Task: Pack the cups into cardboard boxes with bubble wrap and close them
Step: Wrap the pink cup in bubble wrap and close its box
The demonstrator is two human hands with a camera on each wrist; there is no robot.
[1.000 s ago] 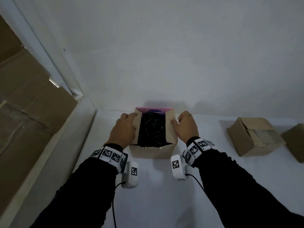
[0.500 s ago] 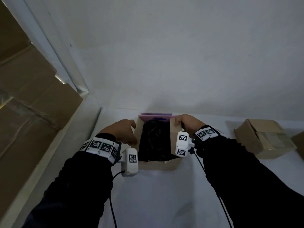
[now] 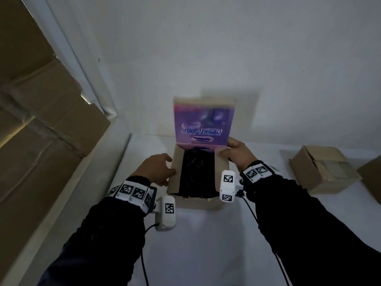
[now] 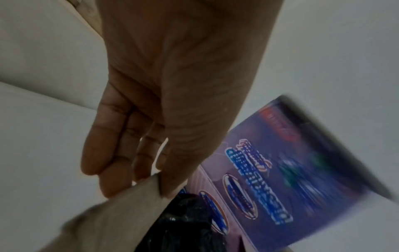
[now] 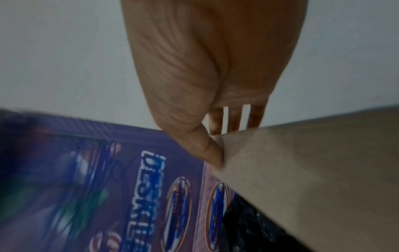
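An open cardboard box point(image 3: 195, 202) stands on the white table, filled with black bubble wrap point(image 3: 196, 174) point(image 4: 179, 221); no cup shows. Its rear flap point(image 3: 203, 122) point(image 4: 291, 170) point(image 5: 108, 179), printed purple and blue, stands upright and is motion-blurred. My left hand point(image 3: 159, 169) point(image 4: 151, 170) pinches the left side flap point(image 3: 175, 170) point(image 4: 129, 213), thumb inside and fingers outside. My right hand point(image 3: 237, 153) point(image 5: 215, 145) pinches the right side flap point(image 3: 221, 172) point(image 5: 302, 170) near its far corner, with the thumb on the inner face.
A closed cardboard box point(image 3: 323, 168) lies on the table to the right, and another box point(image 3: 371, 174) is cut off by the right edge. Large flattened cardboard sheets point(image 3: 41, 120) lean along the left. A white wall point(image 3: 268, 58) rises close behind the box.
The purple rear flap has swung up from lying back to standing upright. My right hand slid along its side flap to the far corner. My left hand stayed on the left flap.
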